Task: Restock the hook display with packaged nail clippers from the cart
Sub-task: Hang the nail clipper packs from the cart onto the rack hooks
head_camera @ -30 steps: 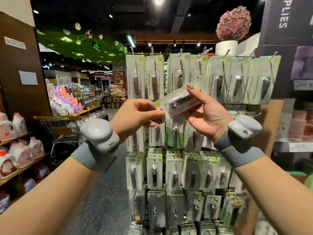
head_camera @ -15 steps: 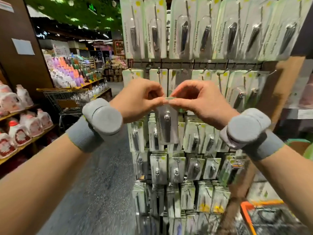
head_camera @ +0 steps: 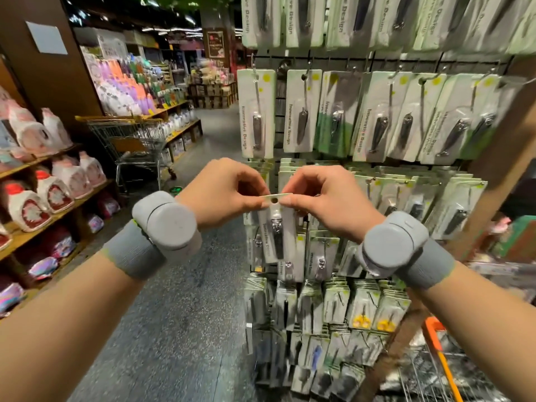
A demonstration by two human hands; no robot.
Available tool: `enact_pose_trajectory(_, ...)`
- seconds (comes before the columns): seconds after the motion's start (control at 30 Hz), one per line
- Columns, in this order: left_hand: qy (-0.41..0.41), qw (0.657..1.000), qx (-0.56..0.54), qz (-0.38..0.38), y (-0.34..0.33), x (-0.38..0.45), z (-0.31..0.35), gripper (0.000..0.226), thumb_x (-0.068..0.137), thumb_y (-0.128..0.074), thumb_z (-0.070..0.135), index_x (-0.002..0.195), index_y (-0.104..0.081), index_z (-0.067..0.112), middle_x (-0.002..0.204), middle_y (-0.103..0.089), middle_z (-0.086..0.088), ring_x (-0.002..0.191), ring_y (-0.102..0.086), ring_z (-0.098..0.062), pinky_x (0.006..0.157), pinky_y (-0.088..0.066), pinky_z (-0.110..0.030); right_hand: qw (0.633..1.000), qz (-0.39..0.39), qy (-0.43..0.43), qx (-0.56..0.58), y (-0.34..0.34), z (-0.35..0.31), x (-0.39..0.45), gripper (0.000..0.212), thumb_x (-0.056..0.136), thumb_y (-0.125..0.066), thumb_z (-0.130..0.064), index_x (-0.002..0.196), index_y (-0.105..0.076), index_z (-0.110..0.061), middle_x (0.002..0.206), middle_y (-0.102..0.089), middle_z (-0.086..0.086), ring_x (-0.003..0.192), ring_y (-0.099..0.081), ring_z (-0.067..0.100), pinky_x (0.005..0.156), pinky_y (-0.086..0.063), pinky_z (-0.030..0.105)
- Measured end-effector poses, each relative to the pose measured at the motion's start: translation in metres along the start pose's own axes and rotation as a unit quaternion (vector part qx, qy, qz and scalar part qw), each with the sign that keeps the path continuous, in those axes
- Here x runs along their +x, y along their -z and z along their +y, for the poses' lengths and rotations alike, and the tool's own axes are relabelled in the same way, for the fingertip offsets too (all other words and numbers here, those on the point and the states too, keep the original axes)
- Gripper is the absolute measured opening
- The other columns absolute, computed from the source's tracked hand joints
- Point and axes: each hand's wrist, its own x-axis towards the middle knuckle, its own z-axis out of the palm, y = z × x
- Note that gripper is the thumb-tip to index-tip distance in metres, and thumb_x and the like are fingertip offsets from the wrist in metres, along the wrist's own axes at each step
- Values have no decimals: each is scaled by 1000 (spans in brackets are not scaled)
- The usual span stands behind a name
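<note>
A packaged nail clipper (head_camera: pixel 277 232) hangs upright between my hands, its white card showing a round hang hole at the top. My left hand (head_camera: pixel 223 192) pinches the card's top left corner. My right hand (head_camera: pixel 324 198) pinches the top right corner. Both hands are in front of the hook display (head_camera: pixel 377 117), level with its third row, where several rows of similar nail clipper packs hang on metal hooks. The orange-framed cart (head_camera: pixel 441 352) shows at the lower right, partly cut off.
The grey speckled aisle floor (head_camera: pixel 179 329) runs to the left of the display. Wooden shelves (head_camera: pixel 43 216) with pink and white bottles line the left side. A metal shopping trolley (head_camera: pixel 136 146) stands further down the aisle. A brown wooden post (head_camera: pixel 493 181) borders the display's right side.
The pack turned from lying across to hanging upright, and now both hands pinch its top corners. The view dropped from the top row to lower rows.
</note>
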Motion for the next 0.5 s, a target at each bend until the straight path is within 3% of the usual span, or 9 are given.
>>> enact_pose_trajectory(0.37, 53, 996, -45, 50, 4, -5, -31, 8, 74, -78, 17, 81, -74, 16, 62, -61, 18, 52, -54, 11, 64, -44, -12, 998, 38, -43, -11, -31, -2, 15, 7, 79, -75, -9, 80, -70, -14, 70, -68, 1, 68, -64, 18, 75, -56, 37)
enact_pose_trajectory(0.5, 58, 994, -43, 84, 8, 5, -35, 7, 74, -77, 15, 80, -73, 16, 64, -64, 9, 52, -55, 9, 66, -47, -12, 996, 69, -44, -44, -36, -7, 31, 5, 79, -75, -10, 81, -72, -13, 75, -71, 3, 75, -68, 21, 79, -55, 38)
